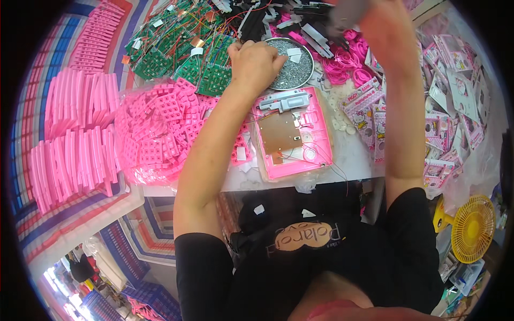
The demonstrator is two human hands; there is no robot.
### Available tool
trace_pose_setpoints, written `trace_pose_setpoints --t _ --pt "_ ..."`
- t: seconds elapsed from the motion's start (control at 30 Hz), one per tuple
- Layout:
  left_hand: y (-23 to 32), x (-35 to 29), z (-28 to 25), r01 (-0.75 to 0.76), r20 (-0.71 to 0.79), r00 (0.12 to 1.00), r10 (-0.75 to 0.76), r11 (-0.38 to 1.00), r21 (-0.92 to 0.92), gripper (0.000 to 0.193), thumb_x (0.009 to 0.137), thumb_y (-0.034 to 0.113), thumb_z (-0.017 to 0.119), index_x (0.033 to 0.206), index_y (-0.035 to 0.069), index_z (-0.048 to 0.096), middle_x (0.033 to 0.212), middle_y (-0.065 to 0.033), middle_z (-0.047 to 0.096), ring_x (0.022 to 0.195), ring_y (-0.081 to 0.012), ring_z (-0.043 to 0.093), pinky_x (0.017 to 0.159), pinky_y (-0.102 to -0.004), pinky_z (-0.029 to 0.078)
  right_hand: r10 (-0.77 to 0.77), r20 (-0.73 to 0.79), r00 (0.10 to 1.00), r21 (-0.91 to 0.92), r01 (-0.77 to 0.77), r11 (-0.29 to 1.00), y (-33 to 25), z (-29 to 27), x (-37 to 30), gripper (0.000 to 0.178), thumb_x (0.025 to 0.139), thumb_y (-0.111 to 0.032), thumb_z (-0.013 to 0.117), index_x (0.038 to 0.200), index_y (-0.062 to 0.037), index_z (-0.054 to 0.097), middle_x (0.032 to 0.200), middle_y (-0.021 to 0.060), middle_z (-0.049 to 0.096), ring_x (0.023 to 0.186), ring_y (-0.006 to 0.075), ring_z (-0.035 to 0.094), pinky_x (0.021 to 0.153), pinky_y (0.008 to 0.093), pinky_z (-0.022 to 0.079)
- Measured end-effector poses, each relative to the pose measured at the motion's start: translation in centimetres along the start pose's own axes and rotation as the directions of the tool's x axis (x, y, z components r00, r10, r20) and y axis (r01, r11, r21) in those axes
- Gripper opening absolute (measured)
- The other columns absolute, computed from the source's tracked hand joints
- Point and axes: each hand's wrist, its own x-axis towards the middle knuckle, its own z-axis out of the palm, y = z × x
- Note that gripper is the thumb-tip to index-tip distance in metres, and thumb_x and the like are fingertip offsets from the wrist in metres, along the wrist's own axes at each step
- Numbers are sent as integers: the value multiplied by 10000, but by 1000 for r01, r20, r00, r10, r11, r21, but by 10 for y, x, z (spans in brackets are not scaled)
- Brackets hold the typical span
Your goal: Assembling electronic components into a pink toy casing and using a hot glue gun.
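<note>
My left hand (pixel 256 65) rests palm down at the left rim of a round metal bowl of small screws (pixel 294 72), beside green circuit boards (pixel 201 75). Its thumb stands apart from the bent fingers, and no held thing shows. My right hand (pixel 383 27) is raised at the far right and smeared by motion; next to it is a blurred dark grey thing (pixel 347 15), and whether I hold it cannot be seen. Nearer me lies an open pink plastic housing (pixel 276 170) with a brown board (pixel 279 134), a grey plastic mechanism (pixel 284 101) and thin wires inside.
Pink keypad pieces (pixel 166 107) fill a clear bag at left, beside rows of pink panels (pixel 80 160). Black and grey plastic parts (pixel 316 40) and pink coils (pixel 342 67) lie at the back. Printed cards (pixel 450 107) heap at right, above a yellow fan (pixel 473 229).
</note>
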Motion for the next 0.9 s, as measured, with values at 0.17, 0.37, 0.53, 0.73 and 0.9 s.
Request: trace_pose_setpoints --t 0.17,0.37,0.53,0.73,0.9 --pt "30 -52 -60 48 22 999 -43 964 -261 181 794 261 796 790 118 685 845 -23 679 873 -237 618 882 -452 352 208 662 720 115 -372 921 37 -2 -1 548 924 -167 717 1392 12 494 1164 126 670 907 195 669 811 317 533" --pt "69 -104 -63 -78 -80 995 65 981 -180 172 772 192 792 876 148 663 933 22 657 917 -199 587 911 -448 310 29 421 907 379 -205 903 28 22 -77 418 941 -165 618 1316 -40 484 700 36 546 574 132 488 526 272 408" --pt "75 -119 -58 -122 -190 979 74 960 -251 167 804 169 775 919 161 655 957 42 669 893 -171 592 957 -475 291 -75 422 903 427 -125 896 17 33 -95 343 946 -170 640 1220 -66 461 605 13 471 490 108 411 462 264 363" --pt "75 -117 -54 -193 -258 959 118 937 -290 189 801 145 783 937 156 652 937 49 676 851 -169 601 958 -475 294 -80 438 896 403 -116 908 18 30 -98 309 947 -186 650 1168 -95 454 597 4 466 489 108 413 466 266 361" --pt "72 -119 -45 -227 -330 937 115 918 -326 216 784 160 798 942 154 651 911 47 663 852 -173 602 962 -481 295 -80 410 908 495 -148 856 18 33 -96 286 966 -203 619 1184 -104 462 603 -2 457 499 110 420 494 270 372"
